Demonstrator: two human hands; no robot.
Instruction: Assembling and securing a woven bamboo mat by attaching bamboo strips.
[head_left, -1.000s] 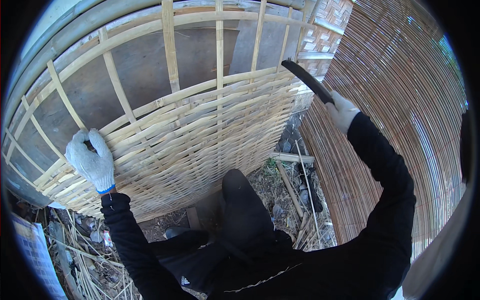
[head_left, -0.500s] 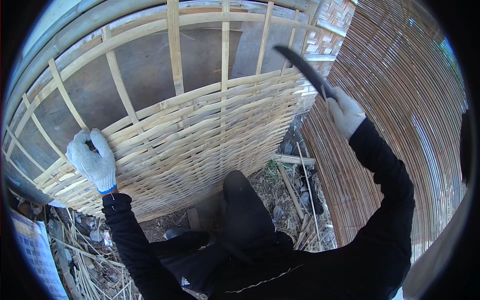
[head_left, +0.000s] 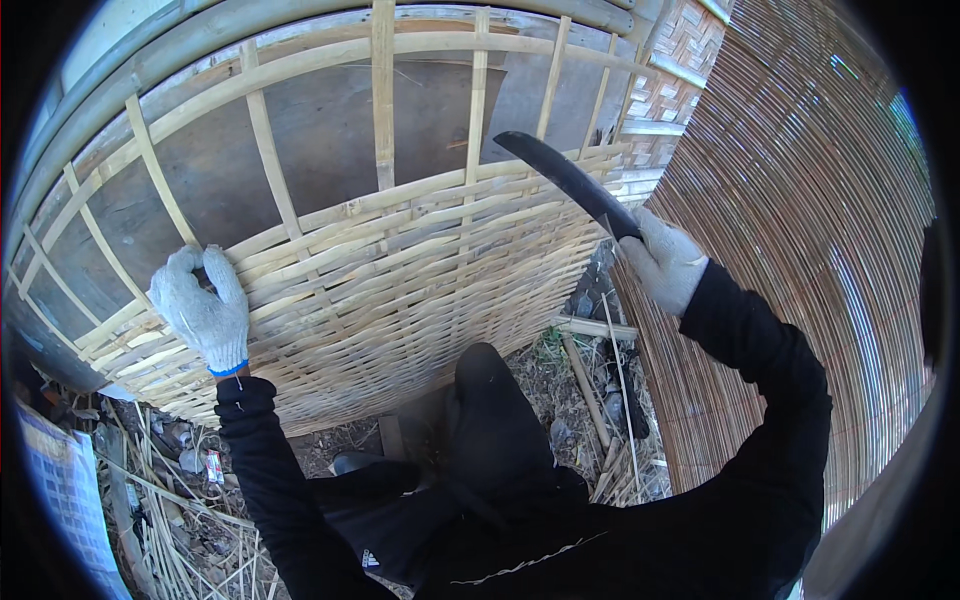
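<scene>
Head view: the left hand (head_left: 203, 315) grips a strip of the woven bamboo panel (head_left: 400, 290), and the right hand (head_left: 665, 262), right of the panel, holds a knife (head_left: 570, 182) slanting up-left over it.

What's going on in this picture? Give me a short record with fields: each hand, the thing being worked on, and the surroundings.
left hand: white glove, gripping the left edge of the woven panel
right hand: white glove, holding a dark curved blade raised over the weave
woven panel: bamboo strips woven across upright slats; lower part woven, upper part open
right side: fine reed mat standing upright
ground: soil with bamboo scraps
</scene>
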